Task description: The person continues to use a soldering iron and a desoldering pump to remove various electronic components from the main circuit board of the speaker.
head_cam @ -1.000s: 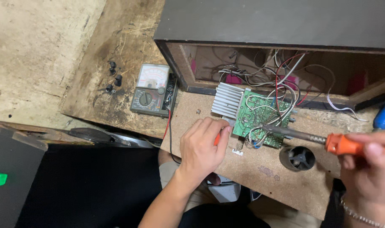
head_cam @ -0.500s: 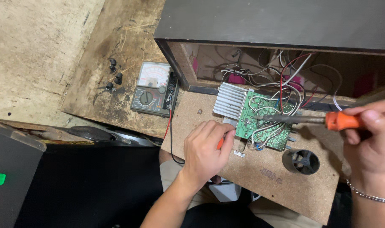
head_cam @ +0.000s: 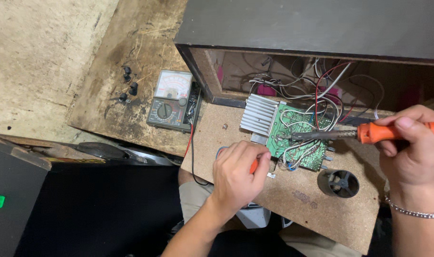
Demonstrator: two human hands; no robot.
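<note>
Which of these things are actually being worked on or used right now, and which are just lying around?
In use:
- soldering iron, held in the right hand, tip on the green circuit board
- small orange tool, gripped by the left hand beside the board
- finned heat sink joined to the board

Lying about:
- analog multimeter
- black knobs
- black round part

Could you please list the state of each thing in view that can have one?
Right hand: gripping the soldering iron, tip on the circuit board.
Left hand: closed around a small orange tool.
Circuit board: out of the cabinet, wired, flat on the panel.
Speaker cabinet: back open.
Multimeter: face up, leads attached.
</note>
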